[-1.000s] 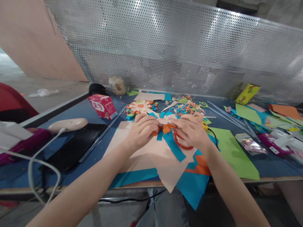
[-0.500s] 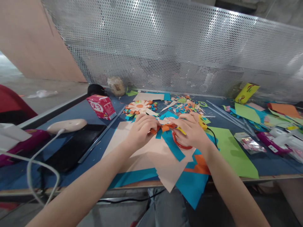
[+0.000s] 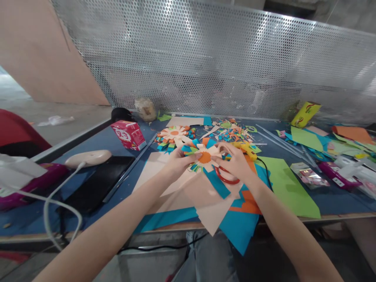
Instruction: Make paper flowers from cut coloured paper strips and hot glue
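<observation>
Between my two hands is a paper flower with an orange centre and pale, blue and orange strips around it. My left hand grips its left side, the thumb lying on the face near the centre. On the other side my right hand pinches the flower's right edge. Red-handled scissors lie just under my right hand, their blades hidden. A yellow glue gun lies beyond that hand. Pale paper sheets and blue paper are spread beneath.
Another layered paper flower sits behind my left hand, beside a heap of paper scraps. To the left are a pink box, a black phone and a white cable. Green paper lies right. A perforated metal panel borders the back.
The flower has turned so its orange centre and spread strips face me; before, mostly orange strips showed between my fingers. Both hands have shifted slightly and still hold it.
</observation>
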The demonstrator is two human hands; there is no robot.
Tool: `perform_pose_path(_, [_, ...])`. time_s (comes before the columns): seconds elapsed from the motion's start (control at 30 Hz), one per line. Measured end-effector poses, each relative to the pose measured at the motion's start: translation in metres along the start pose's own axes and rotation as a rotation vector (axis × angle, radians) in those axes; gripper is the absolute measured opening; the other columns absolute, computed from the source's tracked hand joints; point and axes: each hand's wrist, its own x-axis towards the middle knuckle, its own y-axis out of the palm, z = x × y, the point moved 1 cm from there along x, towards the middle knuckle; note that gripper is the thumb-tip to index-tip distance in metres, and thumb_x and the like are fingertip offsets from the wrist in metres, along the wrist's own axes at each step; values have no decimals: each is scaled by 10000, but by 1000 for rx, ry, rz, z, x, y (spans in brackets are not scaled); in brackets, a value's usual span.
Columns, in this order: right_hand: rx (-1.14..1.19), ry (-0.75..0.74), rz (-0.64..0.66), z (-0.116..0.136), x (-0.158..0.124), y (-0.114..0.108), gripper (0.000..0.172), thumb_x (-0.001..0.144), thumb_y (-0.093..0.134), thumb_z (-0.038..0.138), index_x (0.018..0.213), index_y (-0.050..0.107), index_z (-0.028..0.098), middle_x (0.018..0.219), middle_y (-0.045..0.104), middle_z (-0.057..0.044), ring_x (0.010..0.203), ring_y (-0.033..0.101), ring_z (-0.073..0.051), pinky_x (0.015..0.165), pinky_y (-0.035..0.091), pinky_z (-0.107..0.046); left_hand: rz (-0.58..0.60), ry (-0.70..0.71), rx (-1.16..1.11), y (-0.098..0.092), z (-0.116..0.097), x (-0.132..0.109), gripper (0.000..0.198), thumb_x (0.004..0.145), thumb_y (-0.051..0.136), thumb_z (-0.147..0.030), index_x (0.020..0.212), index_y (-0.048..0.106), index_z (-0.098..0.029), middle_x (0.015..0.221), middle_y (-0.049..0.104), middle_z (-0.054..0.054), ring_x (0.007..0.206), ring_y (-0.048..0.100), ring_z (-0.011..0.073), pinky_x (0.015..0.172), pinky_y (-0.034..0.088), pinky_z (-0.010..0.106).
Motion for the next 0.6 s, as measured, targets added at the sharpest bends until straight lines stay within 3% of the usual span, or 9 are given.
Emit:
perform_pose_path(0.13, [103,92,17,3,0,2,181,703,662,285,854,604,205,857,666,-21,729,627,-141,643,508,-266,14,32,-24,-1,4,-1,330,457,833,-285,642,581,-181,693,668,-11,660,652,153,660,541,293])
perform_pose_path(0.3, [208,106,20,1,1,1,166,690,663,283,817,584,210,930,662,-31,731,623,-139,639,505,-270,29,106,137,-3,4,-5,375,513,808,-372,801,634,-206,754,689,3,701,662,188,660,558,318])
perform_pose_path(0.5, [340,155,83,4,1,2,195,675,675,275,825,567,215,894,651,-12,785,620,-142,661,491,-257,35,459,508,-5,-16,-13,406,645,733,-340,1012,625,-205,1060,660,57,955,624,217,736,538,285])
perform_pose_path(0.6, [328,179,103,8,1,0,193,682,681,296,823,574,219,882,637,-5,791,604,-139,687,477,-260,18,546,597,-6,-19,-14,360,696,693,-334,1018,617,-195,1080,656,74,1000,610,221,763,525,289])
